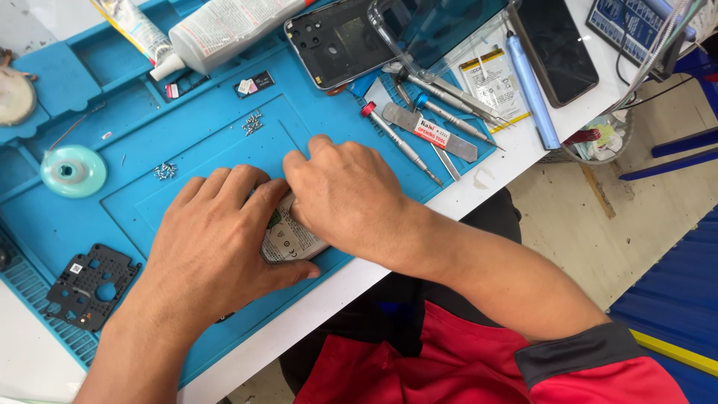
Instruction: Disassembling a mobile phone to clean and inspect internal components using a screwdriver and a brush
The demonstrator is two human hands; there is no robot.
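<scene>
Red-and-black sleeve (523, 366) nearest the lens, over the surface edge. Blue repair mat (149, 127) covers most of the white surface (493, 176); tiled floor at right. Left hand (217, 239) and right hand (348, 194) both pressed down on a phone battery (288, 239), mid-mat near front edge. Battery mostly hidden: only its white labelled end shows between the hands. Left fingers (247, 183) curled over its top, thumb along its lower edge; right fingers (299, 161) closed over the upper end. Phone back housing (336, 41), black phone (553, 49), screwdrivers (400, 142), black bracket (90, 284), loose screws (253, 123) around.
</scene>
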